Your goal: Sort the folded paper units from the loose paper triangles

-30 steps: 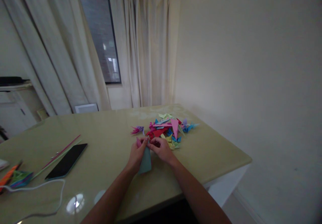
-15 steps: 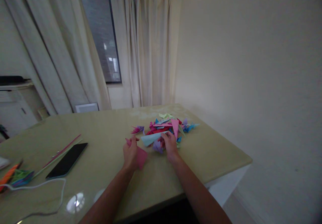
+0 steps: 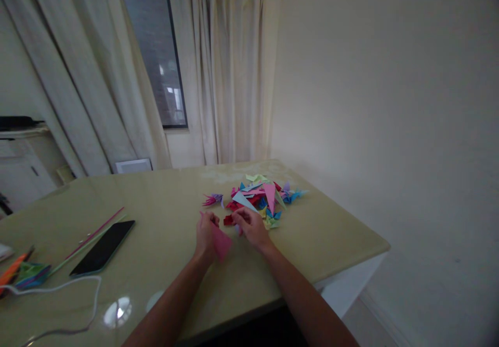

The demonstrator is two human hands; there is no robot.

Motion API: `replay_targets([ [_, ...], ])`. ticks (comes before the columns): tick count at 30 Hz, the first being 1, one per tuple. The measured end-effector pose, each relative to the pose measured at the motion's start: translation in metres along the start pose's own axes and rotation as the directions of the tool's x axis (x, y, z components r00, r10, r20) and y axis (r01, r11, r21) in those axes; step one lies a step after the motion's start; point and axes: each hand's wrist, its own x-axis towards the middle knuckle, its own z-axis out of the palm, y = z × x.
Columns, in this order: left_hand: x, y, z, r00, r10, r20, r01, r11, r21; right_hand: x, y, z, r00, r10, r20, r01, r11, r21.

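My left hand (image 3: 205,232) is closed on a pink folded paper (image 3: 221,243) that slants down to the right over the beige table (image 3: 163,222). My right hand (image 3: 250,226) is curled just right of it, fingertips near the pink paper's upper edge and a small red paper piece (image 3: 228,220); what it grips, if anything, I cannot make out. A pile of colourful folded papers (image 3: 262,197) lies just beyond both hands, with a light blue triangle (image 3: 243,200) on its near side.
A black phone (image 3: 103,247) lies left of my hands, with thin pink and green sticks (image 3: 93,235) beside it. A white cable (image 3: 62,290) loops at the near left. Orange and green paper things (image 3: 23,274) sit at the left edge. The table's right edge drops off near the wall.
The light blue paper left my hands and went onto the pile. My left hand kept the pink paper. My right hand reached to the pile, then came back beside the pink paper.
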Motion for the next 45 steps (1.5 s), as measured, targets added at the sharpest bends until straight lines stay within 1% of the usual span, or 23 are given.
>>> replay_targets([
  [3,-0.004,0.006,0.004,0.999,-0.034,0.029,0.036,0.997,-0.066,-0.006,-0.001,0.004,0.983,-0.066,0.172,0.091,0.985,-0.146],
  [5,-0.008,0.008,0.006,0.996,-0.047,0.076,0.057,0.988,-0.141,-0.008,0.0,0.006,0.968,-0.078,0.239,0.123,0.976,-0.181],
  [8,-0.01,0.006,0.008,0.987,-0.031,0.156,0.064,0.975,-0.211,-0.009,0.004,0.006,0.957,-0.08,0.279,0.139,0.97,-0.2],
  [12,-0.009,-0.004,0.005,0.984,0.022,0.179,0.009,0.986,-0.167,-0.007,0.007,0.005,0.952,-0.093,0.29,0.147,0.974,-0.173],
  [14,-0.006,-0.008,0.003,0.984,0.027,0.179,0.008,0.981,-0.194,-0.006,0.006,0.004,0.961,-0.091,0.262,0.135,0.979,-0.155],
  [16,-0.004,-0.008,0.002,0.982,0.0,0.191,0.046,0.971,-0.236,-0.004,0.005,0.002,0.977,-0.072,0.199,0.099,0.987,-0.126],
  [19,-0.004,-0.008,0.001,0.968,-0.025,0.248,0.09,0.963,-0.254,0.0,0.005,0.0,0.993,-0.031,0.115,0.039,0.997,-0.063],
  [22,-0.006,-0.008,0.002,0.958,-0.02,0.285,0.094,0.964,-0.249,0.003,0.006,-0.001,0.993,-0.021,0.112,0.025,0.999,-0.038],
  [26,-0.009,-0.008,0.001,0.956,0.005,0.293,0.068,0.969,-0.237,0.003,0.003,-0.001,0.993,-0.03,0.117,0.035,0.999,-0.037],
  [28,-0.008,-0.008,0.001,0.959,0.031,0.281,0.029,0.978,-0.207,0.003,0.002,-0.002,0.995,-0.066,0.072,0.071,0.995,-0.067],
  [31,-0.005,-0.005,-0.001,0.978,0.065,0.2,-0.038,0.99,-0.138,0.005,0.005,-0.005,0.99,-0.123,-0.075,0.113,0.984,-0.135],
  [33,-0.002,-0.003,-0.003,0.991,0.071,0.117,-0.057,0.991,-0.12,0.008,0.009,-0.009,0.97,-0.109,-0.216,0.082,0.988,-0.133],
  [34,-0.001,-0.003,-0.003,0.994,0.069,0.082,-0.058,0.991,-0.124,0.01,0.012,-0.011,0.952,-0.088,-0.294,0.059,0.993,-0.104],
  [36,0.001,-0.001,-0.004,0.997,0.059,0.048,-0.052,0.989,-0.139,0.013,0.016,-0.015,0.898,-0.051,-0.438,0.049,0.999,-0.016],
  [38,0.001,-0.001,-0.004,0.997,0.057,0.048,-0.05,0.988,-0.148,0.015,0.019,-0.016,0.853,-0.045,-0.52,0.08,0.996,0.044],
  [39,0.0,0.0,-0.003,0.997,0.058,0.054,-0.05,0.988,-0.148,0.015,0.019,-0.016,0.844,-0.057,-0.534,0.098,0.994,0.049],
  [41,-0.001,0.0,-0.002,0.996,0.059,0.062,-0.05,0.988,-0.147,0.014,0.018,-0.013,0.853,-0.083,-0.516,0.109,0.994,0.02],
  [43,-0.003,0.0,-0.001,0.996,0.062,0.07,-0.051,0.988,-0.147,0.011,0.013,-0.01,0.893,-0.087,-0.442,0.087,0.996,-0.021],
  [45,-0.004,0.001,-0.001,0.994,0.075,0.083,-0.063,0.989,-0.134,0.006,0.007,-0.006,0.95,-0.078,-0.303,0.068,0.997,-0.044],
])
